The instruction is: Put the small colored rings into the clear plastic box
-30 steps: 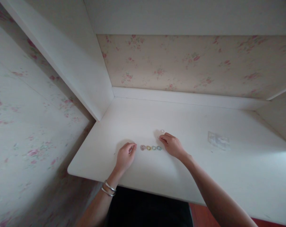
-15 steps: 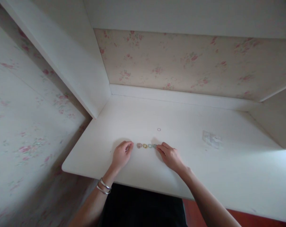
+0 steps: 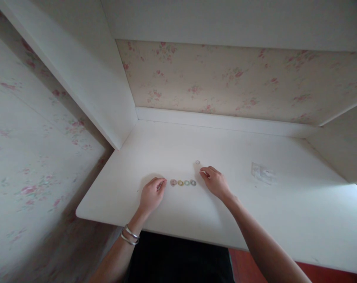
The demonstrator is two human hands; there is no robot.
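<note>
Presently, four ring-shaped bands lie in a straight row on the white surface (image 3: 225, 145): from left to right a pinkish band (image 3: 172, 184), a yellow band (image 3: 180, 185), a pale green band (image 3: 187, 185) and a grey-blue band (image 3: 193, 185). Neighbouring bands sit side by side; whether their edges touch cannot be confirmed at this scale. Judged on layout, this row is the finished portion. One thin ring (image 3: 197, 164) lies flat beyond the row's right end, farther from the person, and is the only ring seen out of line; that item is assessed as outstanding.

Left hand (image 3: 152, 193): at the row's left end, just beside the pinkish band and apart from it. Its grip is closed, thumb and index tips together, with nothing visible between them. Two silver bangles (image 3: 130, 241) are on that wrist.

Right hand (image 3: 216, 181): near the thin ring and apart from it, above the row's right end. Fingers are bent inward, thumb and index close; whether this grip is fully closed or has hold of anything cannot be determined.

Farther right lies a clear packet (image 3: 263, 173), contents not legible.
</note>
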